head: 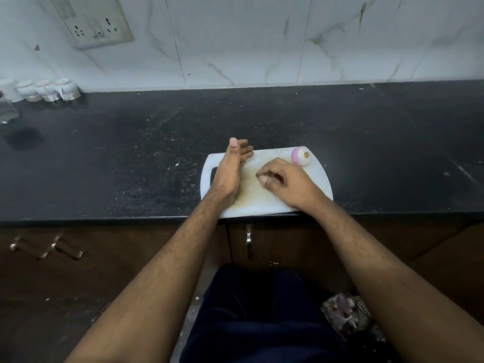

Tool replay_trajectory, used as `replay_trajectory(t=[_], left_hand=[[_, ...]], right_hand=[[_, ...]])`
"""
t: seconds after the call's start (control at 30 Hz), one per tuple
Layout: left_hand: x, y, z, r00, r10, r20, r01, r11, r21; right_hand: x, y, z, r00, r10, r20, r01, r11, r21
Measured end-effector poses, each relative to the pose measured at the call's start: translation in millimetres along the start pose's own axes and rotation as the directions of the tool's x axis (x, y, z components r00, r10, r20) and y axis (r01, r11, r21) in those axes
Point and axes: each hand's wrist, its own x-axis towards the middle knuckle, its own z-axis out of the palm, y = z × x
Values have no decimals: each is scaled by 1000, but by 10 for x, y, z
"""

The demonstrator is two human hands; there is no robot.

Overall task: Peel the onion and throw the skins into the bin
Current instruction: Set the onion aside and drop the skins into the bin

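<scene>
Since the onion [301, 156] already lies peeled at the far right corner of the cutting board [262, 203], the step in hand appears to be gathering the last scraps of skin from the board, and it should be done as a sweep into a cupped palm. The left hand [230, 169] stands on its edge at the left side of the board, fingers straight and thumb up, holding nothing; used as a wall, it should stay in contact with the board so that no flakes slip beneath it. The right hand [282, 180] rests near the middle of the board with its fingers curled inward and the tips drawn together; whether it pinches a flake of skin cannot be told, as nothing shows between the fingertips. Draw the fingertips toward the left palm in one low stroke, keeping well clear of the onion so that it does not roll off the board onto the counter [131, 158]. The onion is small and round, pale white with a pink-purple blush, its brown root end facing upward. A bin [345, 313] holding purplish skins sits on the floor below, by the right arm.
</scene>
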Motion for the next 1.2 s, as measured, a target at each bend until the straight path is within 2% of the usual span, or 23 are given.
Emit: replay_trajectory(t=[0.07, 0.13, 0.17, 0.23, 0.3, 0.33, 0.43, 0.5, 0.7, 0.77, 0.93, 1.03, 1.2], left_hand=[[6, -4, 1, 1000, -6, 7, 6, 1000, 5], [6, -11, 2, 1000, -2, 11, 2, 1000, 26], [0, -16, 2, 1000, 3, 14, -4, 999, 44], [-14, -23, 5, 1000, 19, 24, -21, 997, 78], [-21, -29, 10, 999, 29, 44, -34, 994, 100], [-18, -31, 11, 998, 30, 55, -36, 994, 107], [-7, -31, 7, 997, 20, 70, -28, 993, 114], [-1, -29, -3, 997, 21, 71, -29, 993, 111], [-13, -44, 6, 997, 39, 60, -45, 993, 110], [-16, -41, 9, 997, 45, 59, -51, 994, 95], [-30, -32, -6, 999, 30, 44, -35, 992, 118], [-44, -19, -9, 999, 33, 31, -36, 992, 118], [-44, -41, -5, 998, 47, 42, -53, 986, 160]], right_hand=[[-88, -64, -115, 993, 82, -83, -74, 992, 101], [-166, -71, -214, 971, 145, -190, -150, 989, -12], [-209, -55, -256, 964, 175, -201, -199, 974, -105], [-285, -23, -290, 951, 285, -122, -307, 918, -252], [-319, 10, -233, 926, 376, -36, -369, 878, -304], [-311, 15, -182, 926, 375, -37, -368, 880, -301], [-191, 4, -21, 955, 270, -119, -292, 923, -250], [-94, -20, 35, 954, 260, -149, -289, 928, -234], [-56, -40, -52, 962, 239, -132, -258, 953, -159], [-70, -8, -56, 972, 215, -93, -226, 965, -130], [75, -32, 134, 989, 88, 120, -66, 982, -178], [132, -66, 182, 975, -18, 220, 81, 956, -283], [60, 17, 28, 965, -44, 258, 156, 889, -430]])
